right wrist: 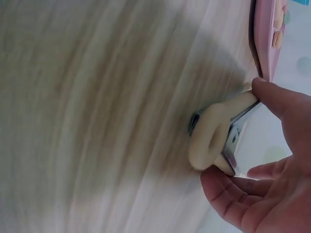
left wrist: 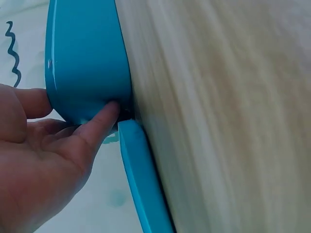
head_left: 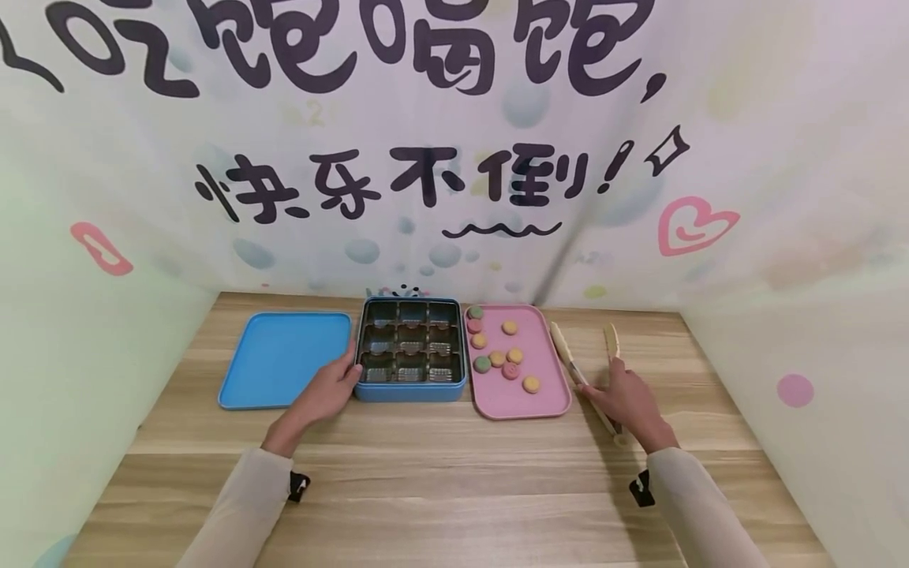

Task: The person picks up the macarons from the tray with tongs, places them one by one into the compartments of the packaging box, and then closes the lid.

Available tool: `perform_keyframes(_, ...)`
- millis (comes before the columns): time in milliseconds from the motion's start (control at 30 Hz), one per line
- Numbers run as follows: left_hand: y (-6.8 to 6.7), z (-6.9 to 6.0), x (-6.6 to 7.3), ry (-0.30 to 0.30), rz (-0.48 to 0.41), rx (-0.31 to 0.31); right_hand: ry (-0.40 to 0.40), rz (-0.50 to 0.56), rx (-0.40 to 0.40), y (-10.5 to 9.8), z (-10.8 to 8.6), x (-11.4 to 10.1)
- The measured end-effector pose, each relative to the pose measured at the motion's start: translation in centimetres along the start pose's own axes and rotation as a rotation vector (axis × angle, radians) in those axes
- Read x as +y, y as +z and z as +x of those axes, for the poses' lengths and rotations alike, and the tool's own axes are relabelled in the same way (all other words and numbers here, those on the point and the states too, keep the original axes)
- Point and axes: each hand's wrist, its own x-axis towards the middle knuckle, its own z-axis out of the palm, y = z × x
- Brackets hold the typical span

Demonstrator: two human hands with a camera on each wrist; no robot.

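Head view: right hand (head_left: 626, 401) grips cream tongs (head_left: 566, 349), thumb against one arm, tips splayed ahead of it. Left hand (head_left: 332, 388) holds the near corner of the blue box (head_left: 412, 392), just to its right. Likely best: even squeeze on both arms, box steadied without tipping. Both forearms reach forward, hands low over the surface (head_left: 440, 489), well apart.

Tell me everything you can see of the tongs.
The tongs have cream arms, plastic or wood by their look, with shiny metal parts and a ring at the near end. They are open, tips spread apart and pointing away from the person, right of the pink tray. The right hand holds them, its thumb on the arm nearest the tray. Whether they touch the table can't be told.
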Motion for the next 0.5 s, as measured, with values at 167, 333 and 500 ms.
perform_keyframes(167, 0.0, 0.3, -0.2, -0.021, -0.037, -0.018, 0.043, 0.068, 0.060, -0.2, 0.0, 0.4)
perform_keyframes(333, -0.2, 0.4, -0.3, -0.047, -0.100, -0.050, 0.011, 0.128, 0.164, -1.1, 0.0, -0.1)
perform_keyframes(500, -0.3, 0.4, -0.3, -0.048, -0.109, -0.049, -0.161, 0.113, 0.202, -2.0, 0.2, -1.8)
